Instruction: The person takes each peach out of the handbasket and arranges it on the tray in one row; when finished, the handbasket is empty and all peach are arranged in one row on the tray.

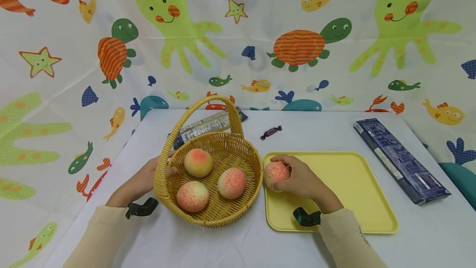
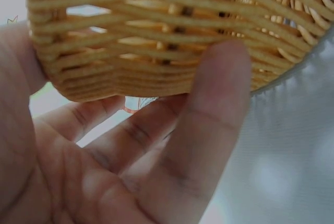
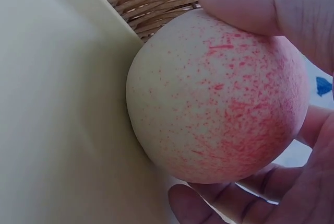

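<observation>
A woven basket (image 1: 256,156) with a tall handle stands on the white table and holds three speckled peaches (image 1: 198,162) (image 1: 192,196) (image 1: 231,183). My left hand (image 1: 163,173) grips its left rim, thumb hooked inside and fingers (image 2: 209,130) lying along the outer wall of the basket (image 2: 172,31). My right hand (image 1: 286,173) grips a fourth peach (image 1: 275,173) at the left edge of a yellow tray (image 1: 346,185), close beside the basket. In the right wrist view that peach (image 3: 219,98) sits against the tray (image 3: 52,104), with my fingers (image 3: 271,4) curled round it.
A wrapped purple candy (image 1: 271,132) lies behind the tray. A long dark blue box (image 1: 399,158) lies at the table's right side. Another printed package (image 1: 202,128) lies behind the basket. A sea-creature cloth hangs all around the table.
</observation>
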Tool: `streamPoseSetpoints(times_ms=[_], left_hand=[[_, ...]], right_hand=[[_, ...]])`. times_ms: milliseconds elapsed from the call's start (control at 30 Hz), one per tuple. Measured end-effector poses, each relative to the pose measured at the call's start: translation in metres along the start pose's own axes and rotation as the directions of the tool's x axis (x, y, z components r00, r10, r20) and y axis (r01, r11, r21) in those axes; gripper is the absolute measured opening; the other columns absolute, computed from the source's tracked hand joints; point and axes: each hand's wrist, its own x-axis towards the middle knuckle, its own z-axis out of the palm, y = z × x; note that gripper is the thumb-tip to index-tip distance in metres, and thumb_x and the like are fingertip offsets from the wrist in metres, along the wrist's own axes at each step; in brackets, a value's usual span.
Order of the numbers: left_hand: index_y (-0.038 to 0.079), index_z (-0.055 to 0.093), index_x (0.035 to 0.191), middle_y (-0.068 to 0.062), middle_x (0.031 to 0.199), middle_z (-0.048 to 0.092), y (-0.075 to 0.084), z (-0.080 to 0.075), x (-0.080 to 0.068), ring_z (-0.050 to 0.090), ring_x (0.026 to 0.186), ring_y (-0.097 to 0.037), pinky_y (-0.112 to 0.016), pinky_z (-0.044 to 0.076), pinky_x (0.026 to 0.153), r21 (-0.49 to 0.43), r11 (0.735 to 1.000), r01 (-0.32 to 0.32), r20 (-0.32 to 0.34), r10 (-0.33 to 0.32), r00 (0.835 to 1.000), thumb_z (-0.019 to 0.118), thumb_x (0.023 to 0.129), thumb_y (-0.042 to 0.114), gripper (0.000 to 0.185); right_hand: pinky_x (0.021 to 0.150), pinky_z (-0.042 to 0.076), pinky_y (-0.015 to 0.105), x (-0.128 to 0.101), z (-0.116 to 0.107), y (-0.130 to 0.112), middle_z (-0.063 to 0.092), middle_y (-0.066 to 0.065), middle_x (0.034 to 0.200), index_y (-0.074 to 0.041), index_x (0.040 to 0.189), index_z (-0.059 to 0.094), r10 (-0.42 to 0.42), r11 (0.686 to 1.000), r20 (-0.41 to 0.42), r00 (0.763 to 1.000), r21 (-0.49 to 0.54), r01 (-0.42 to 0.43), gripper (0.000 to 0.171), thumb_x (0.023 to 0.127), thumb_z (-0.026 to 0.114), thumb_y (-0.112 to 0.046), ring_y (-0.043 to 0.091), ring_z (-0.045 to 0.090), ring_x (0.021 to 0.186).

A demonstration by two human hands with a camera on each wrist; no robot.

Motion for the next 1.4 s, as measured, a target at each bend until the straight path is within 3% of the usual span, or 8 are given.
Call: streamPoseSetpoints(times_ms=[300, 533, 867, 1400], left_hand=[[0.006, 0.041, 0.158, -0.025, 0.131, 0.064, 0.000, 0.000, -0.003, 0.069, 0.103, -0.021, -0.031, 0.060, 0.082, 0.010, 1.000, 0.011, 0.001, -0.011, 1.000, 0.057, 0.104, 0.018, 0.058], [-0.001, 0.038, 0.157, -0.028, 0.126, 0.064, 0.001, -0.001, -0.002, 0.071, 0.096, -0.020, -0.035, 0.062, 0.078, -0.029, 1.000, 0.004, 0.021, -0.004, 1.000, 0.055, 0.104, 0.015, 0.058], [0.002, 0.037, 0.158, -0.029, 0.128, 0.063, -0.003, -0.001, 0.001, 0.073, 0.095, -0.021, -0.037, 0.063, 0.077, -0.032, 0.999, 0.016, 0.019, -0.015, 1.000, 0.055, 0.105, 0.016, 0.058], [0.006, 0.040, 0.158, -0.028, 0.131, 0.063, -0.004, -0.002, 0.001, 0.072, 0.095, -0.021, -0.035, 0.062, 0.078, -0.028, 1.000, 0.004, 0.010, -0.004, 1.000, 0.057, 0.104, 0.017, 0.058]], right_hand=[[0.081, 0.055, 0.034, 0.000, 0.000, 0.000, 0.062, 0.016, 0.122, -0.001, 0.141, 0.056, -0.007, 1.000, 0.023, 1.000, 0.013, 0.007, 0.075, 0.074, 0.087, -0.014, 0.026, 0.060, 0.099], [0.086, 0.055, 0.037, -0.001, 0.002, 0.000, 0.064, 0.015, 0.123, -0.003, 0.143, 0.054, -0.005, 0.999, 0.052, 0.999, 0.045, 0.002, 0.075, 0.076, 0.087, -0.013, 0.027, 0.061, 0.103], [0.085, 0.056, 0.036, 0.001, 0.002, 0.002, 0.063, 0.016, 0.124, -0.004, 0.143, 0.054, 0.011, 0.999, 0.041, 0.999, 0.042, -0.013, 0.077, 0.075, 0.088, -0.015, 0.027, 0.061, 0.103], [0.092, 0.052, 0.038, 0.000, -0.008, 0.005, 0.061, 0.017, 0.132, -0.003, 0.153, 0.045, 0.000, 0.996, 0.143, 0.990, 0.092, -0.013, 0.085, 0.080, 0.087, -0.019, 0.028, 0.061, 0.111]])
